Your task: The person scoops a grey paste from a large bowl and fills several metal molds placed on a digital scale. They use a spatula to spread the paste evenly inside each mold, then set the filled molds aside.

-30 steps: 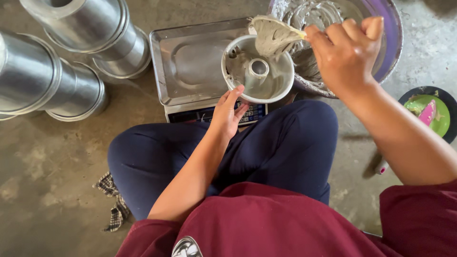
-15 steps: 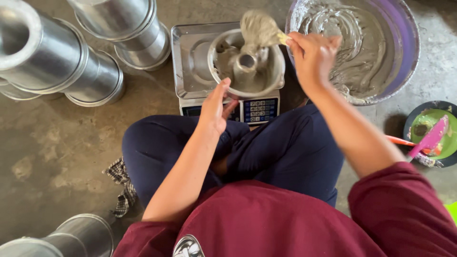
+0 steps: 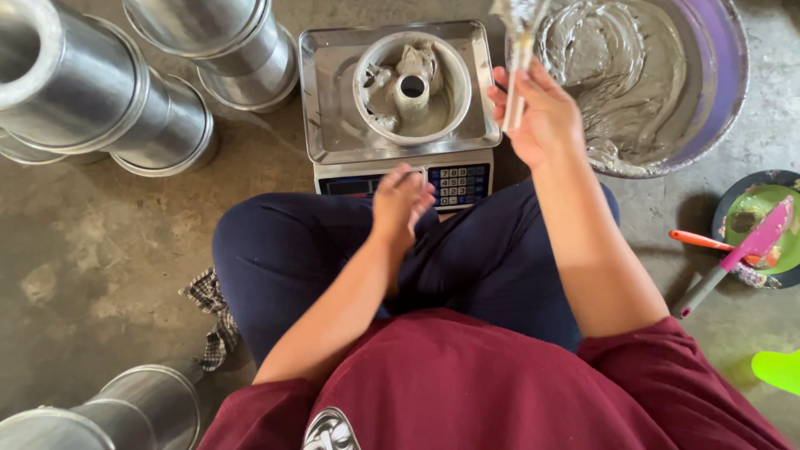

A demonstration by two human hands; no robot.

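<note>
Sitting cross-legged on a stained concrete floor (image 3: 100, 250), a person in dark blue trousers and a maroon shirt faces a scale. Stacks of shiny metal moulds (image 3: 125, 83) lie on their sides at upper left, and another pair (image 3: 125, 412) shows at the lower left corner. A large purple-rimmed basin (image 3: 717, 75), smeared inside with grey batter, sits at upper right, just beside the scale. The digital scale (image 3: 392, 162) has a steel platform and a keypad panel facing the person; nothing stands between it and the hands. Centred on the platform rests a round tube mould (image 3: 412, 87) with lumps of grey batter around its central funnel. At right, a dark dish (image 3: 727, 218) with a green inside holds a pink spatula (image 3: 754, 242), with an orange handle (image 3: 704, 242) just beside it. A checked cloth (image 3: 212, 321) peeks out under the left knee.

The right hand (image 3: 542, 117) is closed around the handle of a batter-coated spatula (image 3: 518, 50), whose blurred blade points up between the mould and the basin, just right of the mould's rim and clear of it. The left hand (image 3: 402, 200) hovers over the keypad panel, fingers loosely curled and blurred, gripping nothing; the mould lies beyond its fingertips, apart from them.
</note>
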